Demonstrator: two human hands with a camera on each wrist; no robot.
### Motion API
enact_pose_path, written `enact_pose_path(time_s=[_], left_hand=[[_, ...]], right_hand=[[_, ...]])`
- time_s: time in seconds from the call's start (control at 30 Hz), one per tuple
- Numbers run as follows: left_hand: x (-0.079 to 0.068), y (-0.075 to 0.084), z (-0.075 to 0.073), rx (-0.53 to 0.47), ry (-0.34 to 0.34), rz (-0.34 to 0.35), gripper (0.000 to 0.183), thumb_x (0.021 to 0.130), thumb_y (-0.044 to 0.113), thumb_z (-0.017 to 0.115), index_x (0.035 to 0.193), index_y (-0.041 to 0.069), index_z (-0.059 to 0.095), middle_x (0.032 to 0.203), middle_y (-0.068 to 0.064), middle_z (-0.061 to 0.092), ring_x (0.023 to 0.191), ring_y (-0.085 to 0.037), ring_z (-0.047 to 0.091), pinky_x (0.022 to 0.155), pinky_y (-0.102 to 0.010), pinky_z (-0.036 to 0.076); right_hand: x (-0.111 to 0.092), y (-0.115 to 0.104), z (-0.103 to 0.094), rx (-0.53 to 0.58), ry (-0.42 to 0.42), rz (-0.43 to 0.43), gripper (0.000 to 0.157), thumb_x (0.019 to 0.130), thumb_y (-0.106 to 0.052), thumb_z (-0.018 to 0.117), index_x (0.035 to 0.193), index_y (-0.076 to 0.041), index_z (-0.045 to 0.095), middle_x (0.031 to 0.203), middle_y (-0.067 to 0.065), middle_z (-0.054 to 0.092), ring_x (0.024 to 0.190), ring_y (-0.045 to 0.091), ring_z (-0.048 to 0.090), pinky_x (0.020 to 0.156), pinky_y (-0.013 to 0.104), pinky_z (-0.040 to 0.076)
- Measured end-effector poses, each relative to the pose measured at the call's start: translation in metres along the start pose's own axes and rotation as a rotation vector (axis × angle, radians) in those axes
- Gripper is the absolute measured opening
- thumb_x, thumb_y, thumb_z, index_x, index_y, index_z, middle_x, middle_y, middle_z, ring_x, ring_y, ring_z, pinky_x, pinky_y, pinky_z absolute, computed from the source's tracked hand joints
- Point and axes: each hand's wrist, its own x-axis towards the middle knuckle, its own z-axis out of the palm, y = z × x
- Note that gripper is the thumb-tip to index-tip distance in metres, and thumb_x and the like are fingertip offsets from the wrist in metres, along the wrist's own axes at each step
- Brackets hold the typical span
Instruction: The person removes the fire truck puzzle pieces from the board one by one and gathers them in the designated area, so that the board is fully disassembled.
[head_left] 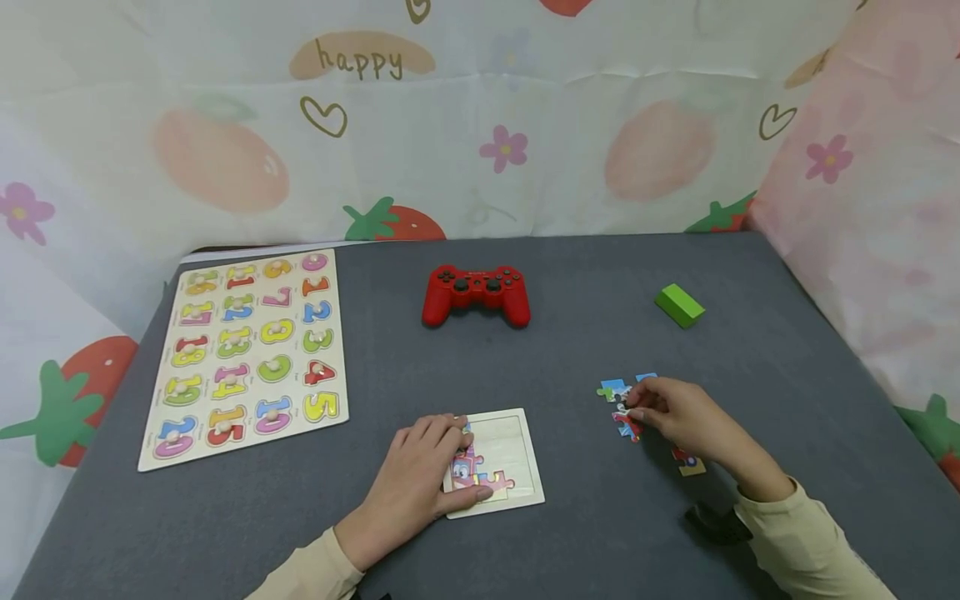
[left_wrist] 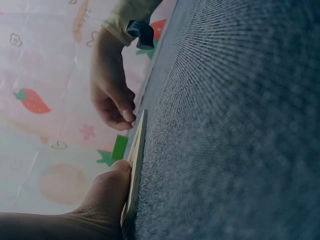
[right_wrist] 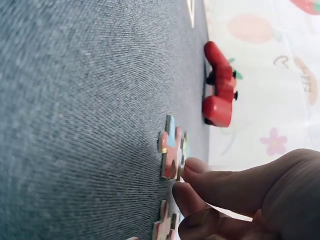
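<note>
My left hand (head_left: 412, 467) rests over the left side of a small cream puzzle board (head_left: 513, 454). Its thumb lies along the front rim and its fingertips touch the upper left. Beside the thumb, joined pink puzzle pieces (head_left: 462, 469) fill the board's lower left, partly covered by the hand. At right, my right hand (head_left: 678, 412) has bent fingers at a cluster of loose puzzle pieces (head_left: 615, 388). In the right wrist view, its fingertips reach a red and blue puzzle piece (right_wrist: 171, 155); I cannot tell whether they grip one. Another loose piece (head_left: 692, 467) lies below the right wrist.
A large number board (head_left: 247, 358) with knobbed numbers lies at the left. Toward the back are a red game controller (head_left: 476, 296) and a green block (head_left: 680, 305). Everything lies on a dark grey tabletop (head_left: 570, 333), with a printed curtain (head_left: 555, 108) behind.
</note>
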Motion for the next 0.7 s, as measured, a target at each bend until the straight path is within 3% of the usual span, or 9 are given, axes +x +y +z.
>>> enact_pose_path(time_s=[0.23, 0.43, 0.7], left_hand=[[0.000, -0.001, 0.000, 0.003, -0.009, -0.001, 0.061, 0.078, 0.067, 0.063, 0.116, 0.019, 0.060, 0.131, 0.000, 0.054, 0.121, -0.020, 0.047, 0.091, -0.042, 0.040], [0.000, -0.001, 0.000, 0.007, -0.013, 0.000, 0.062, 0.079, 0.066, 0.063, 0.118, 0.018, 0.060, 0.132, -0.001, 0.054, 0.120, -0.020, 0.047, 0.091, -0.042, 0.040], [0.000, -0.001, 0.000, 0.006, -0.005, 0.006, 0.061, 0.079, 0.066, 0.064, 0.117, 0.018, 0.060, 0.132, -0.001, 0.054, 0.120, -0.021, 0.047, 0.092, -0.042, 0.040]], right_hand=[[-0.002, -0.007, 0.001, -0.029, -0.037, -0.031, 0.013, 0.086, -0.012, 0.070, 0.094, -0.008, 0.060, 0.079, -0.004, 0.061, 0.063, 0.008, 0.051, 0.057, 0.025, 0.044], [-0.006, -0.012, 0.003, -0.140, -0.011, -0.037, 0.021, 0.081, -0.013, 0.076, 0.094, -0.010, 0.060, 0.083, -0.001, 0.052, 0.074, 0.011, 0.047, 0.064, 0.027, 0.041], [-0.006, -0.011, 0.005, -0.162, -0.011, -0.040, 0.022, 0.081, -0.014, 0.076, 0.095, -0.011, 0.059, 0.085, 0.000, 0.052, 0.074, 0.010, 0.047, 0.064, 0.028, 0.041]])
